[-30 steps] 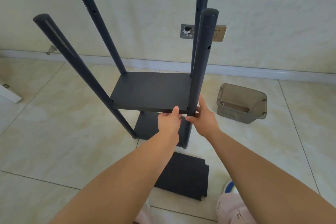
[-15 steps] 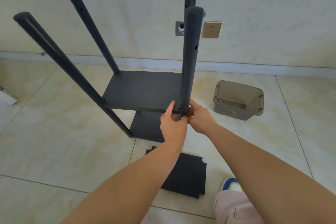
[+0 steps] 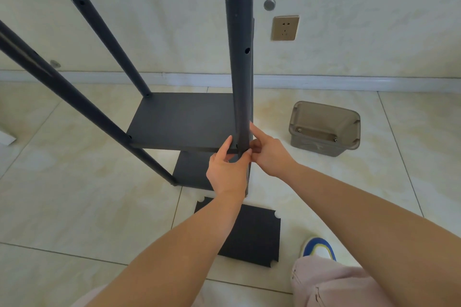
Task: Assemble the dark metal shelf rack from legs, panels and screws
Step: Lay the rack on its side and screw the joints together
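Observation:
The dark rack stands on the tiled floor with an upper panel and a lower panel between its legs. The near right leg rises straight in front of me, with a screw hole in its side. My left hand wraps its fingers round this leg at the upper panel's corner, thumb lying on the panel's front edge. My right hand holds the same leg from the right, index finger lying along it and thumb at the joint. Any screw there is hidden by the fingers.
A loose dark panel with notched corners lies on the floor by my feet. A brown plastic box sits to the right near the wall. A blue and white shoe shows at lower right. A wall socket is behind the rack.
My left hand has shifted from the upper panel's front edge to wrap the near right leg. Both hands now sit close together at that corner, and the view has come closer.

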